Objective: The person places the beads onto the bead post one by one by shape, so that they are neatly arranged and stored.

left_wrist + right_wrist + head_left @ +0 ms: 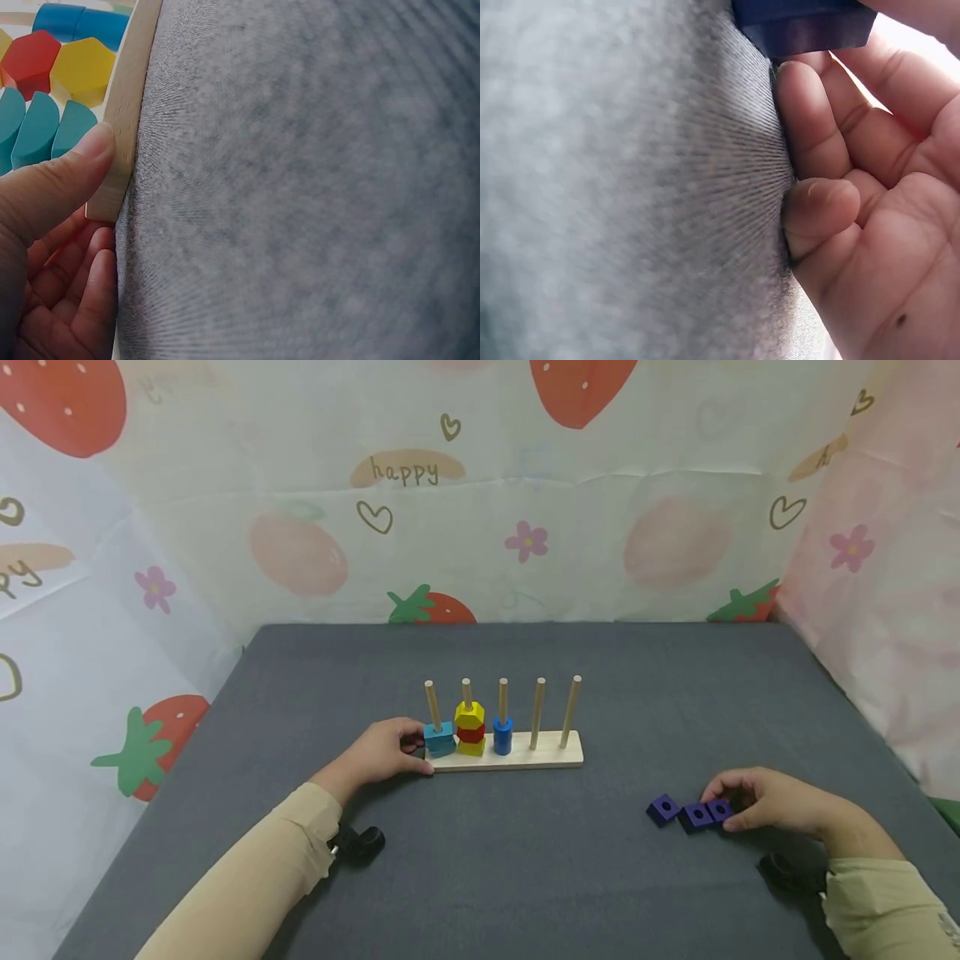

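Note:
In the head view my left hand (pixel 384 750) grips the left end of a wooden peg board (pixel 538 757), its thumb (pixel 94 146) pressed to the edge. Teal blocks (pixel 439 739) sit on the leftmost peg. Beside them, a red block (pixel 471 733) lies between yellow ones (pixel 470 717), and blue cylinders (pixel 502 737) fill the middle peg's foot. The two right pegs are bare. Off to the right, my right hand (pixel 787 806) pinches the rightmost purple block (pixel 720 811) between thumb and fingers. Two more purple blocks (pixel 695 817) lie left of it, each with a hole.
Grey cloth (pixel 525 877) covers the table. Behind it hangs a curtain (pixel 570 560) printed with strawberries, hearts and flowers, with more cloth at both sides. Black wrist devices (pixel 362 845) hang below both sleeves, close over the table.

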Demonstrator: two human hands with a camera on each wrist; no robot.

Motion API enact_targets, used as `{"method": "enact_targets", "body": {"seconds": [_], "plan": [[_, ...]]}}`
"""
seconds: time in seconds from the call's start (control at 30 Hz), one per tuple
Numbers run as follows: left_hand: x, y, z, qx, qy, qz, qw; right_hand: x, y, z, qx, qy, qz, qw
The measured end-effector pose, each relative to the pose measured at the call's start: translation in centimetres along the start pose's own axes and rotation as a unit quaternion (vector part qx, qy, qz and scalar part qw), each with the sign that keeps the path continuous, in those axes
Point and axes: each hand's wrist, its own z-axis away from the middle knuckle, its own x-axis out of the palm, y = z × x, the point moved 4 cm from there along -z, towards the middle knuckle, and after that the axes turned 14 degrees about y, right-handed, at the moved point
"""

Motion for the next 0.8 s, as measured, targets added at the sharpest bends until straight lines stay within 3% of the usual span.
{"method": "enact_targets", "body": {"seconds": [0.2,0.43,0.8], "plan": [[0.0,-0.1,0.0,-0.003,0.001,0.002,1.0000,-0.2,-0.1,-0.3,0.010,0.012,0.009,1.000],[0.1,-0.2,-0.1,0.004,0.002,-0.003,1.0000,-1.1,-1.1,-1.2,0.015,0.057,0.016,0.998],[0.1,-0.2,-0.2,0.005,0.003,-0.007,1.0000,-2.4,-5.8,-4.5,0.000,0.143,0.040,0.989]]}}
